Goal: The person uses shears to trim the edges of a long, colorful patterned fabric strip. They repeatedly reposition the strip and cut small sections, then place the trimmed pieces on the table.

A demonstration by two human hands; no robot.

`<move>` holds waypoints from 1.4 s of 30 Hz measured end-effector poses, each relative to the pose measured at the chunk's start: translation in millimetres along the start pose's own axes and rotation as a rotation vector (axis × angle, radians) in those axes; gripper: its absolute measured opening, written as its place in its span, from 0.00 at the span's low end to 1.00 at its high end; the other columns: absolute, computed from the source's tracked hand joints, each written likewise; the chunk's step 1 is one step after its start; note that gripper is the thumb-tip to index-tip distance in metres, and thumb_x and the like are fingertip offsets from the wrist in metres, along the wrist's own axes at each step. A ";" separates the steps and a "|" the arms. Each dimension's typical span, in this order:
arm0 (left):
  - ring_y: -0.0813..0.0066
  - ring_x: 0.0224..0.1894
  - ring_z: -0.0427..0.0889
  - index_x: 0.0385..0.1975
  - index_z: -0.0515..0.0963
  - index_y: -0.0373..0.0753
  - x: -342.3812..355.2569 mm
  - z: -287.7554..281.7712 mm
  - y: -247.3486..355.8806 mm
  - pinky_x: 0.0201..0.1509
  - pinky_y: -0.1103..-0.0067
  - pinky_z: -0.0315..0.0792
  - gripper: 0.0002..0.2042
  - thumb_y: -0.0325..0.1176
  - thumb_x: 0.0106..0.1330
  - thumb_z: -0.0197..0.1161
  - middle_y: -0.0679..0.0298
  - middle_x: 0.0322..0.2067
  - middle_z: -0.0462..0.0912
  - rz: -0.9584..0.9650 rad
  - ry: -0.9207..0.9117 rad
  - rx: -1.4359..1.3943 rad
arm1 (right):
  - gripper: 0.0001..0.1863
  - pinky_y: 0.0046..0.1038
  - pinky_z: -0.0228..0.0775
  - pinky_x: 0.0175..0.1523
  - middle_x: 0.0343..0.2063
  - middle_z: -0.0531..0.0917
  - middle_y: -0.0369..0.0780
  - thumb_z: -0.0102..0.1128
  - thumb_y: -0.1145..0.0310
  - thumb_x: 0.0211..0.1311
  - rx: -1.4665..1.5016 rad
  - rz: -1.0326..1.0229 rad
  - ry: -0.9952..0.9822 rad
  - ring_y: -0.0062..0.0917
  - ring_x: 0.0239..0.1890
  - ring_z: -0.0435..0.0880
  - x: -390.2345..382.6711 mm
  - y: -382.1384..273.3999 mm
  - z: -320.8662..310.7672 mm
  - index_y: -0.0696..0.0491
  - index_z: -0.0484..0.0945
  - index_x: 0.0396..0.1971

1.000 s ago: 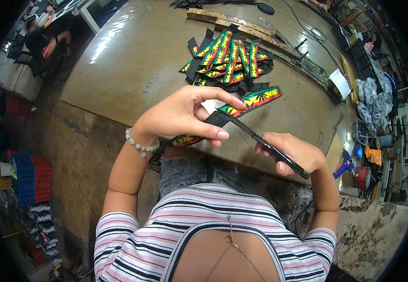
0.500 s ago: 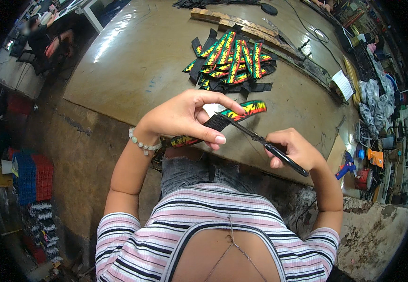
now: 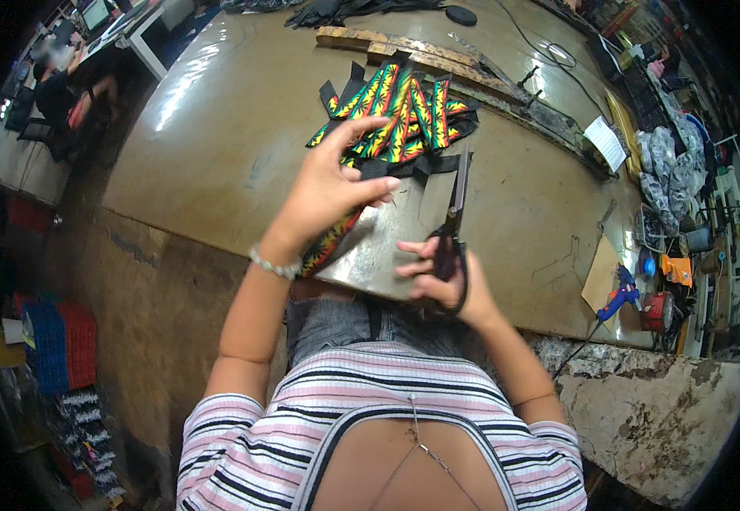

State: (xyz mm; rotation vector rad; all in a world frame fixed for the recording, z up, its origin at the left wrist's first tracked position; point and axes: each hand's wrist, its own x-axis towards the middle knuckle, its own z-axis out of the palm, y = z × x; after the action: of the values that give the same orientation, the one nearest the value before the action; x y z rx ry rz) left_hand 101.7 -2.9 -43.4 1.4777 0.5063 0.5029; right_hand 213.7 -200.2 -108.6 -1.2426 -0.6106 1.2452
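The right hand (image 3: 442, 277) is gripping one pair of black scissors (image 3: 452, 223) through the handles, fingers partly spread, blades pointing up and away. The left hand (image 3: 329, 192) is pinching one multicoloured strap (image 3: 329, 241) above the table edge, index finger raised, wrist bent. Farther off, a pile of similar straps (image 3: 400, 111) is lying on the worktable (image 3: 216, 145); their number cannot be told.

workbench (image 3: 242, 153): worn, brown | on it: striped strap pile (image 3: 404, 111); wooden planks (image 3: 404, 51); paper (image 3: 606, 143)
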 end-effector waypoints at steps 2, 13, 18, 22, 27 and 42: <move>0.82 0.31 0.83 0.53 0.69 0.34 -4.9 21.2 -8.7 0.31 0.87 0.79 0.26 0.18 0.54 0.70 0.54 0.61 0.68 0.171 0.030 0.018 | 0.20 0.29 0.78 0.46 0.46 0.81 0.48 0.69 0.76 0.52 0.081 -0.217 0.086 0.26 0.42 0.84 14.5 22.3 34.8 0.58 0.69 0.42; 0.84 0.37 0.79 0.43 0.82 0.33 -48.4 -12.9 -14.3 0.38 0.85 0.74 0.09 0.26 0.64 0.64 0.66 0.37 0.83 0.058 -0.353 0.292 | 0.20 0.28 0.82 0.36 0.40 0.77 0.44 0.52 0.54 0.69 0.194 -0.512 0.276 0.27 0.36 0.82 30.8 -12.7 -15.8 0.55 0.66 0.47; 0.87 0.36 0.79 0.50 0.79 0.30 -37.5 -32.3 4.9 0.39 0.87 0.73 0.15 0.23 0.62 0.65 0.66 0.39 0.83 -0.031 -0.280 0.061 | 0.50 0.29 0.72 0.43 0.42 0.76 0.41 0.41 0.22 0.54 -0.435 -0.056 -0.022 0.26 0.39 0.75 -15.6 -4.5 -33.4 0.58 0.67 0.55; 0.93 0.27 0.73 0.50 0.79 0.33 -34.4 -47.6 14.0 0.30 0.91 0.66 0.16 0.22 0.62 0.63 0.75 0.27 0.79 0.020 -0.355 -0.005 | 0.48 0.30 0.70 0.42 0.35 0.77 0.41 0.41 0.23 0.55 -0.584 -0.036 -0.424 0.28 0.35 0.76 -38.3 -22.8 -46.6 0.60 0.72 0.47; 0.82 0.37 0.78 0.50 0.78 0.29 -36.2 -49.7 10.5 0.39 0.88 0.73 0.19 0.22 0.57 0.67 0.61 0.47 0.78 0.020 -0.468 -0.004 | 0.47 0.34 0.70 0.43 0.31 0.76 0.43 0.40 0.24 0.56 -0.653 -0.066 -0.561 0.37 0.36 0.78 -28.8 -33.3 -32.8 0.60 0.74 0.44; 0.96 0.22 0.59 0.49 0.79 0.35 -33.9 -44.6 -7.0 0.21 0.91 0.51 0.22 0.25 0.52 0.73 0.77 0.28 0.72 -0.051 -0.578 0.037 | 0.33 0.33 0.69 0.34 0.25 0.77 0.44 0.59 0.36 0.55 -0.711 -0.092 -0.569 0.35 0.27 0.77 -6.7 -52.0 -18.5 0.57 0.72 0.31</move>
State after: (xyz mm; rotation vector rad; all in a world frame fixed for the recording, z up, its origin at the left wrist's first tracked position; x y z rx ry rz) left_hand 47.8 11.9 -51.3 1.5565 0.0944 0.0132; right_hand 246.9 -205.2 -64.3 -1.3944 -1.6114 1.3552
